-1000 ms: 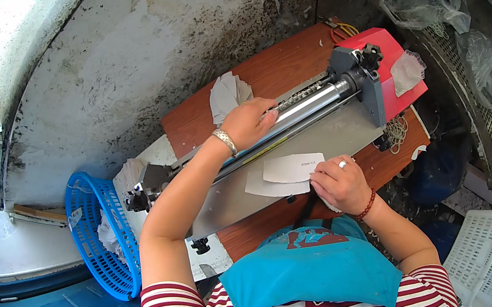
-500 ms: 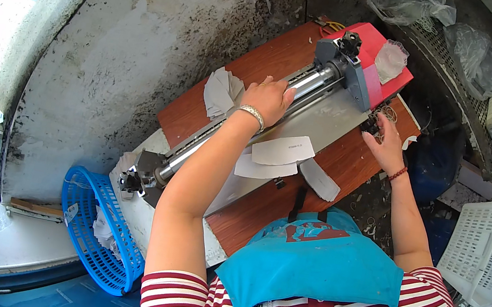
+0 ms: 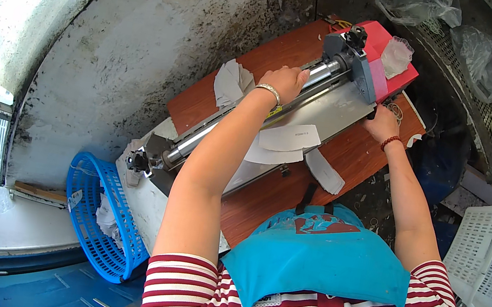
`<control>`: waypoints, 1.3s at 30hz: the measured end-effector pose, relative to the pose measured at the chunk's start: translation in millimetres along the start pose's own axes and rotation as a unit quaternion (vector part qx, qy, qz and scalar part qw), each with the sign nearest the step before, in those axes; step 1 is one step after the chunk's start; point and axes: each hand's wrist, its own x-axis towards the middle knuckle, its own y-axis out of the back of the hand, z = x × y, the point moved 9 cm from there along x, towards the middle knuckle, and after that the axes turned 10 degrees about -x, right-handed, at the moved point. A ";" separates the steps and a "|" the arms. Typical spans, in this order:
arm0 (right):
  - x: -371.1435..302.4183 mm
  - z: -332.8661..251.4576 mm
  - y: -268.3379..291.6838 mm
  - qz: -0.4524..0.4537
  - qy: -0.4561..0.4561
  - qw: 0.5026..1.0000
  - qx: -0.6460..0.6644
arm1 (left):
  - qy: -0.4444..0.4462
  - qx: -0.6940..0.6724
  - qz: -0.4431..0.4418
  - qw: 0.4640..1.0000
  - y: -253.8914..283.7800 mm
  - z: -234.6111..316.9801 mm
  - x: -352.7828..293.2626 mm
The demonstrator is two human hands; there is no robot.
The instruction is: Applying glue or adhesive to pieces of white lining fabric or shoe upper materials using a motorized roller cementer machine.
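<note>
A red and grey bench machine with a long shiny metal roller (image 3: 197, 143) lies diagonally across the table. My left hand (image 3: 285, 84) rests over the roller's upper half, its fingers curled toward the far side and their tips hidden. Beside the machine's red end (image 3: 379, 38), my right hand (image 3: 383, 124) is closed around a dark part, mostly hidden by the fingers. On the metal bed in front of the roller lie white printed paper pieces (image 3: 291, 137). A stack of cut paper (image 3: 324, 172) sits at the bed's near edge. More white paper (image 3: 230, 84) stands behind the roller.
Black knobs top both ends of the machine, one being the near-left knob (image 3: 139, 162). A blue basket (image 3: 132, 250) with paper scraps stands at left, a white basket (image 3: 481, 255) at right. Rubber bands (image 3: 396, 112) lie by my right hand. The wall (image 3: 115, 60) rises behind the brown table (image 3: 248, 216).
My right hand has gone from open, fingers spread, to closed around the dark part beside the machine. My left hand has slid slightly up along the roller, its fingers more curled. The view shifted slightly.
</note>
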 end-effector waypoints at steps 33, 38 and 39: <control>-4.7 5.7 -1.8 0.042 -0.052 0.997 -0.032 | 0.017 -0.008 0.010 1.000 5.0 -5.4 -15.5; -3.7 8.3 -4.1 0.053 -0.053 0.997 -0.022 | 0.004 0.026 0.028 0.999 6.3 3.6 -14.0; -3.3 7.8 -3.9 0.057 -0.048 0.997 -0.026 | 0.004 0.026 0.027 0.999 5.7 4.0 -12.9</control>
